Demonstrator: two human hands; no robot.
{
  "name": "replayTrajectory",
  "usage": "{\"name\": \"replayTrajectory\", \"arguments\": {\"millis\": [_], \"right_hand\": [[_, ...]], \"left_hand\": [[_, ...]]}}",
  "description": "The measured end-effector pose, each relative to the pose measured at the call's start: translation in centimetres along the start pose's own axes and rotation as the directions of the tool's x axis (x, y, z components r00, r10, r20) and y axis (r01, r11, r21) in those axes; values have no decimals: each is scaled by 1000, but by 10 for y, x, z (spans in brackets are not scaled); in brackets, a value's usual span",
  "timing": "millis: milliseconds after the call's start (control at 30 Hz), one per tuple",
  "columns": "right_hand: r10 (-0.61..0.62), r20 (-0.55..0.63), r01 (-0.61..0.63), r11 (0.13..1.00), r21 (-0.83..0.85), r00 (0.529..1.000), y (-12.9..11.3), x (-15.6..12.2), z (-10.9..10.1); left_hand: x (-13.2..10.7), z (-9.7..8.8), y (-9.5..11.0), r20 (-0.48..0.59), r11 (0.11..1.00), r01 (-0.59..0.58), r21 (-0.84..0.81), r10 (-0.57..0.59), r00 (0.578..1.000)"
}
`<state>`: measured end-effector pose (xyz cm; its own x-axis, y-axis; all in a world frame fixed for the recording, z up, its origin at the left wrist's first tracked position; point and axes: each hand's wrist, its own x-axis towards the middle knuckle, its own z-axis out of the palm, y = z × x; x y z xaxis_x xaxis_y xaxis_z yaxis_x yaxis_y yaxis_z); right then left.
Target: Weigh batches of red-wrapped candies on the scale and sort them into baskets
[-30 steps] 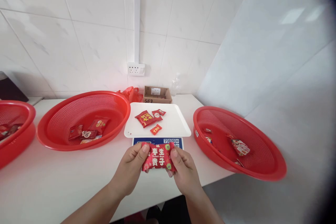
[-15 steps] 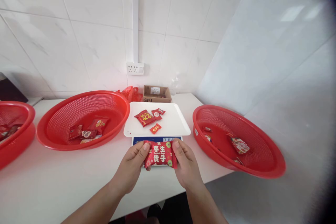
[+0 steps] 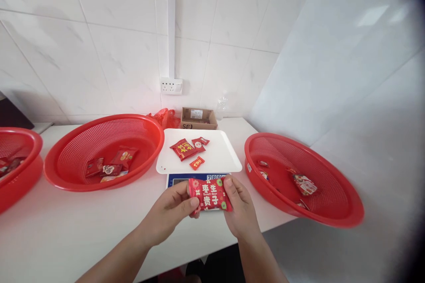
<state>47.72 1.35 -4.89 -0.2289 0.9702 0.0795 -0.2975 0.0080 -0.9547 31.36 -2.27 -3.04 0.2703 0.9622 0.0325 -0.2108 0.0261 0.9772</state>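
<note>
Between my hands is a red snack packet with white Chinese characters and the words "Sweet days", its printed face toward me. My left hand pinches its left end, thumb on the front. At the right end, the thumb and fingers of my right hand grip the edge. The packet hides part of a blue scale behind it. On the scale's white tray lie a larger red packet and smaller red wrapped sweets.
Red perforated baskets stand at the left and right, each with several packets inside. Another basket is cut off at the far left. Behind the tray are a cardboard box and a red plastic bag.
The packet has shifted slightly right and turned a little. My left thumb has slid lower on its front, while my right hand keeps its hold at the other end.
</note>
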Motion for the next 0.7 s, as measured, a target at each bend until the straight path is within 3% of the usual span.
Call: {"name": "replayTrajectory", "arguments": {"millis": [200,333,400,500,600,700], "right_hand": [[0,14,1,998,-67,1000,-1,3,-5],[-22,61,41,945,-326,998,-3,4,-5],[-39,123,89,898,-431,992,-4,3,-4],[-46,138,109,859,-501,989,-2,4,-3],[-82,49,96,833,-545,995,-1,13,-9],[-126,-50,73,807,-586,991,-1,30,-19]], "left_hand": [[1,-1,3,-113,972,37,232,-10,993],[7,-7,-13,-253,836,69,544,86,964],[11,-10,-22,-272,767,75,637,133,953],[14,-13,-28,-284,779,86,621,121,951],[12,-15,-23,-272,885,92,457,41,962],[8,-17,-14,-277,933,77,351,25,960]]}}
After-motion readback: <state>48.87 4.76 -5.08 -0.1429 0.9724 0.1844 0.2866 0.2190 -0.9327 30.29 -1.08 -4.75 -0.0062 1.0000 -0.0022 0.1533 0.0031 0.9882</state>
